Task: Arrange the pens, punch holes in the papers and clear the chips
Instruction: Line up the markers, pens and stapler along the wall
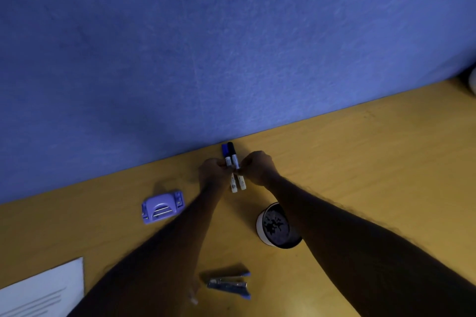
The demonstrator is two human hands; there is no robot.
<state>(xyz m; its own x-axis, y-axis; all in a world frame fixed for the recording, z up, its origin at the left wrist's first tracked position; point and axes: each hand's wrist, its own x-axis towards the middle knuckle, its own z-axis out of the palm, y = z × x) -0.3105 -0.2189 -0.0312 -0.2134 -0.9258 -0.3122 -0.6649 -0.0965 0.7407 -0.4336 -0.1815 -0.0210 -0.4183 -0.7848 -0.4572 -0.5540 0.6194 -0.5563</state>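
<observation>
Two marker pens (234, 166) with white barrels lie side by side near the desk's back edge, one with a blue cap, one with a black cap, caps toward the wall. My left hand (211, 170) pinches the pair from the left and my right hand (258, 168) pinches it from the right, fingers curled at the pens' middle. A purple hole punch (162, 206) sits on the desk to the left. A sheet of white paper (43, 291) lies at the bottom left corner.
A round white-rimmed cup (277, 225) with a dark inside stands under my right forearm. A blue stapler (229, 283), opened, lies near the front. A blue partition wall (206, 46) rises behind the yellow desk (373, 162).
</observation>
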